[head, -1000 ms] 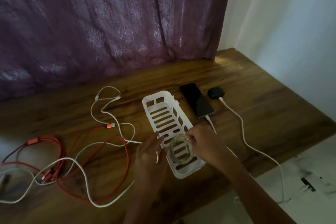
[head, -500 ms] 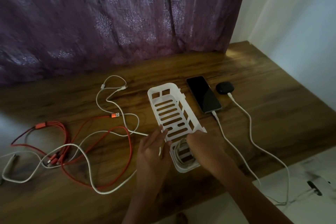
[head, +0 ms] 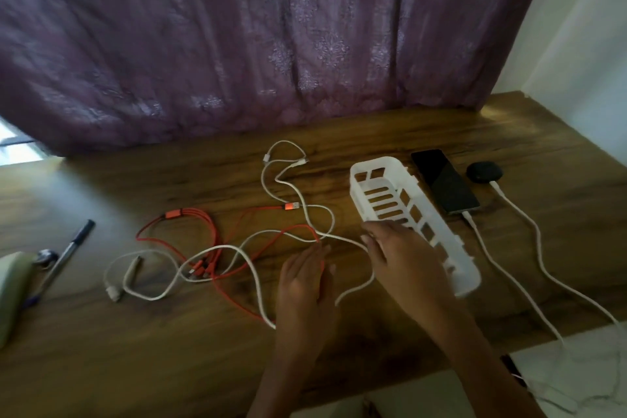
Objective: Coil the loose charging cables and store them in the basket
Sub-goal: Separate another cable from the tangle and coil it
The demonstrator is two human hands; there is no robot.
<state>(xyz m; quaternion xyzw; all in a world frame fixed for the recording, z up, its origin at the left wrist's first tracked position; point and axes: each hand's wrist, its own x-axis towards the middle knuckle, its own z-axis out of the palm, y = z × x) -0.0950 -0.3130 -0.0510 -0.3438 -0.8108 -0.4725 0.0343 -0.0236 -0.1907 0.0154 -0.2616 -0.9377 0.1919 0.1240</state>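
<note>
Head view. Clock directions are read from the hands, at the near table (head: pixel 169 332) edge.

- Basket (head: pixel 376 164): white, slotted plastic, running from 1 o'clock towards 3. Its near end is hidden under the right forearm, so I cannot tell what it contains.
- Right hand (head: pixel 400 258): lies over the basket's near end with fingers stretched out towards 9 o'clock and nothing pinched. The tips are just beside the thin white cable (head: pixel 339 237); the blur hides whether they touch.
- Left hand (head: pixel 305 282): flat, fingers straight and together, lying over a red strand. It grips nothing.
- Loose cables: all on the table from 9 to 12 o'clock, uncoiled and overlapping.
  - Red cable (head: pixel 173 214) has its hub at 10 o'clock.
  - Thick white cable (head: pixel 234 248) arches across the red one at 9 o'clock.
  - Thin white cable wanders up to 12 o'clock.
- Phone (head: pixel 444 180) and dark case (head: pixel 483 171): beyond the basket at 1–2 o'clock, each plugged into its own white lead.
- Pen (head: pixel 68 248) and pouch (head: pixel 10 285): far out at 9 o'clock.

Handling, as I judge it:
- The cables are light, limp and springy, so loops will likely spread open if released.
- They cross, so pulling one may drag the others.
- It is best to take one by its plug end, lift it free of the tangle, and wind it around the fingers.
- The coil should be pinched where the loops cross before lowering it into the basket.
- The basket is light and may slide if nudged.
</note>
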